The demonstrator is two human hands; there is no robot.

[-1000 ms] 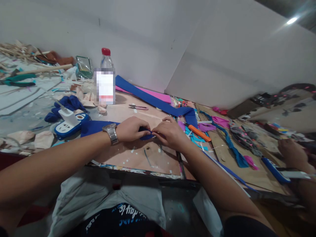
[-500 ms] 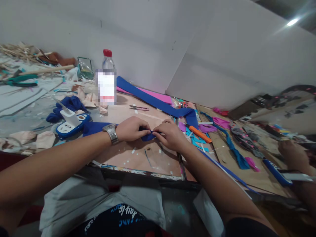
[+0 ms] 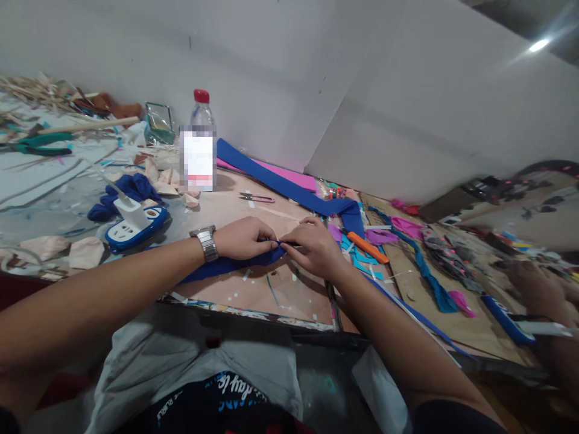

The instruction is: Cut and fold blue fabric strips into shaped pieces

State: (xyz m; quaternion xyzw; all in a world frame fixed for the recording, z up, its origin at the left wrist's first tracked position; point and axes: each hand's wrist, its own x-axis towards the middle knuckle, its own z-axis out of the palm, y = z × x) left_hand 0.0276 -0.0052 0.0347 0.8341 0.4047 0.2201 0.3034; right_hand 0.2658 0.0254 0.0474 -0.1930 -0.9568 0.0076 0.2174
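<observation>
A strip of dark blue fabric (image 3: pixel 226 267) stretches under my left wrist to the fingertips of both hands. My left hand (image 3: pixel 244 236), with a metal watch on its wrist, is closed in a pinch on the strip. Almost touching it, my right hand (image 3: pixel 314 247) pinches the same fabric between thumb and fingers. The exact fold at the fingertips is too small to make out. Behind the hands lie small thread snips (image 3: pixel 256 198) on the brown board (image 3: pixel 226 208). Another long blue fabric strip (image 3: pixel 275 181) runs along the wall and bends down on the right.
A red-capped bottle (image 3: pixel 201 114) stands at the back. On the left are a blue-and-white power strip (image 3: pixel 136 229), fabric scraps and green-handled pliers (image 3: pixel 43 144). An orange-handled cutter (image 3: pixel 367 247) lies right of my hand. Another person's hand (image 3: pixel 536 283) is at far right.
The blue strip has shifted down and now shows below my left wrist and hand. Both hands keep pinching in nearly the same spot. The other person's hand has moved slightly.
</observation>
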